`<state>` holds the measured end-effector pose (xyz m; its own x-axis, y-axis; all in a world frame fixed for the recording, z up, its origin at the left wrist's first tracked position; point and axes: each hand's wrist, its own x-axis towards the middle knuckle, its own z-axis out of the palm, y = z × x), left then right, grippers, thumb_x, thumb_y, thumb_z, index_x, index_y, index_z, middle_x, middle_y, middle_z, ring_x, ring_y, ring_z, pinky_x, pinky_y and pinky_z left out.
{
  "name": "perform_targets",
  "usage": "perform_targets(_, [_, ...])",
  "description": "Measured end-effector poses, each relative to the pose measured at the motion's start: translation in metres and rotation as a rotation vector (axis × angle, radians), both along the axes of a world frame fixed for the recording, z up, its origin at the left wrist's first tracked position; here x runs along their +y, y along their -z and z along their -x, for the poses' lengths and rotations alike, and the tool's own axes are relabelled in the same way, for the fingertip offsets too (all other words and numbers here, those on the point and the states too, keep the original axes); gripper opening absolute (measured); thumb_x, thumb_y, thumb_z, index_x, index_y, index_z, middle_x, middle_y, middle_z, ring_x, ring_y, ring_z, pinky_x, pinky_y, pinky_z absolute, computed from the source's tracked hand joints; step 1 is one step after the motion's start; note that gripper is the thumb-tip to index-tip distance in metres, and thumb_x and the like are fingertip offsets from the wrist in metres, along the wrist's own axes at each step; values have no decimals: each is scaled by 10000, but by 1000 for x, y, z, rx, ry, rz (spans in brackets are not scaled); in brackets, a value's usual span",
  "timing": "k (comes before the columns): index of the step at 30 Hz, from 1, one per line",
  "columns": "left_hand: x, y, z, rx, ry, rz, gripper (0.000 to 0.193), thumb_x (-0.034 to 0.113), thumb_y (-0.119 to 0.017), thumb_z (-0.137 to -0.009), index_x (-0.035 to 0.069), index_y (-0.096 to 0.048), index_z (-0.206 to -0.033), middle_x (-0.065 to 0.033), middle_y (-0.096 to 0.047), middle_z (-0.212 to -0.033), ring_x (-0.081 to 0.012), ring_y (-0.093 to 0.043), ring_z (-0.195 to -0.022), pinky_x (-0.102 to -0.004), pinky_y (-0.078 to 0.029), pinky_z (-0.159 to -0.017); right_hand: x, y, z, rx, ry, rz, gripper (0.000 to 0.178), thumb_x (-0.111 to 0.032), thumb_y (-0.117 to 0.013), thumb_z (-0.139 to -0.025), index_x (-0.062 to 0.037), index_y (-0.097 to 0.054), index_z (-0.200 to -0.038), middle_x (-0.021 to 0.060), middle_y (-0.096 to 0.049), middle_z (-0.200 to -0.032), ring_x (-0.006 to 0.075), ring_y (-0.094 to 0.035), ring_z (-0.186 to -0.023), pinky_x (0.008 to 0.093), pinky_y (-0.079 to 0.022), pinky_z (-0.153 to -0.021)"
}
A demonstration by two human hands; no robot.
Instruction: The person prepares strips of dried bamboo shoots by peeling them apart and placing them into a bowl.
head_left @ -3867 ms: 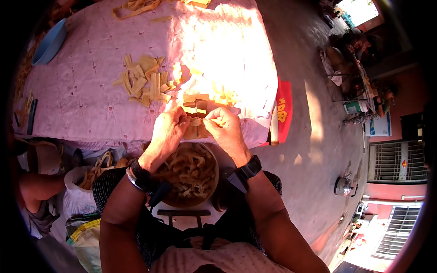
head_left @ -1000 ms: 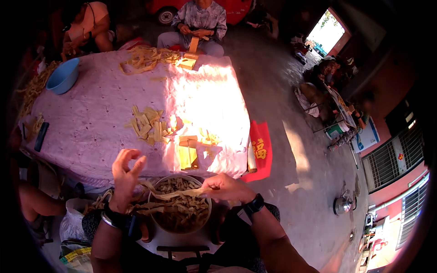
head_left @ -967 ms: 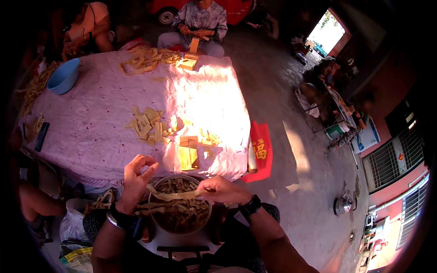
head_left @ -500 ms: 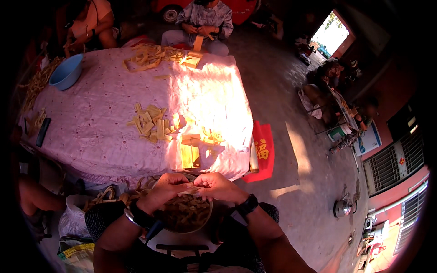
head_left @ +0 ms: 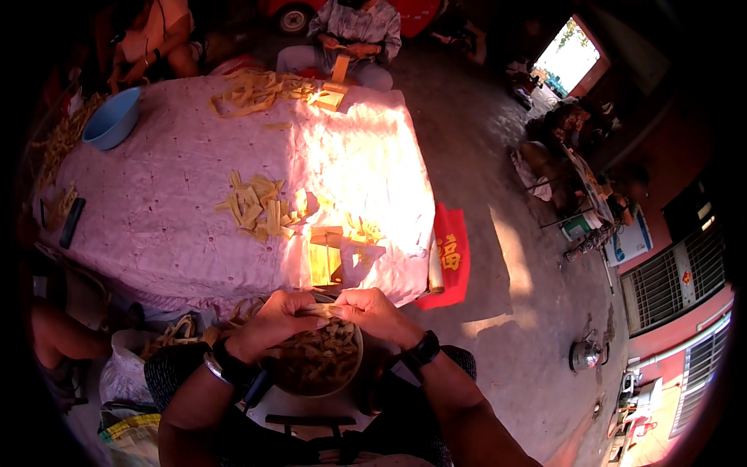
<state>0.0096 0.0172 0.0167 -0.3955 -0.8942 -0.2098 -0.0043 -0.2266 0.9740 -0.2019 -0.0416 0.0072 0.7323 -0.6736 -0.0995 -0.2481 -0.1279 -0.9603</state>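
Observation:
My left hand (head_left: pixel 282 321) and my right hand (head_left: pixel 376 315) meet in front of me, fingers pinched on a short, pale yellow, flat strip (head_left: pixel 317 310) stretched between them. What the strip is made of I cannot tell. Below them a round bowl (head_left: pixel 321 395) holds many short yellowish pieces (head_left: pixel 327 354). Just beyond my hands, a small wooden block stand (head_left: pixel 324 261) sits at the table's near edge, partly in bright sun. A heap of cut yellow pieces (head_left: pixel 253 206) lies to its left.
A pink cloth covers the table (head_left: pixel 179 171). On it are a blue basin (head_left: pixel 113 119), a dark long object (head_left: pixel 72 223), long yellow strips (head_left: pixel 253 92) and another wooden stand (head_left: pixel 332 95). Two people (head_left: pixel 354 35) sit across. A red cloth (head_left: pixel 451 257) hangs at the right corner; a kettle (head_left: pixel 585 356) stands on the floor.
My hands have risen slightly, and the strip between the fingers now shows longer and flatter. Across the table, the person in the patterned shirt has shifted their hands.

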Motion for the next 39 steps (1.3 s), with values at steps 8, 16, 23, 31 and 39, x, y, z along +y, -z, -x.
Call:
perform_targets(8, [-5, -15, -15, 81, -120, 60, 70, 58, -643, -838, -10, -629, -852, 37, -598, -750, -16, -500, -717, -189, -408, -630, 9, -29, -2, -190, 43, -468, 338, -275, -499, -957, 23, -622, -855, -62, -377, -541, 17, -327, -485, 194, -280, -471])
perform_targets(16, [0, 10, 6, 421, -303, -244, 181, 140, -532, -920, 1, -627, -853, 26, -532, -634, -28, -386, -510, -180, -277, -469, 6, -20, -20, -332, 31, -541, 281, -180, -446, -973, -4, -581, -1145, -18, -513, -680, 40, -364, -530, 175, -300, -469])
perform_targets(23, [-7, 33, 21, -243, -585, 431, 122, 94, -587, -878, -14, -535, -858, 0, -527, -671, -69, -484, -583, -220, -419, -545, -2, 19, -32, -19, 148, -222, 393, -22, -419, -927, -129, -511, -1294, 15, -586, -744, 64, -498, -558, 196, -426, -490])
perform_targets(31, [-6, 34, 20, -439, -543, 231, 142, 2, -596, -822, 7, -457, -847, -47, -554, -718, -77, -536, -670, -235, -457, -594, 6, 9, -41, -37, 18, -500, 563, 45, -405, -891, -147, -317, -1413, 62, -594, -754, 107, -552, -561, 240, -475, -500])
perform_targets(39, [-15, 27, 3, 356, -558, -137, 31, 72, -555, -865, 43, -544, -870, -5, -570, -750, -61, -521, -664, -201, -419, -631, 21, 15, -48, -116, 235, 144, 470, -31, -551, -885, -90, -397, -1325, 70, -651, -771, 105, -595, -556, 246, -501, -505])
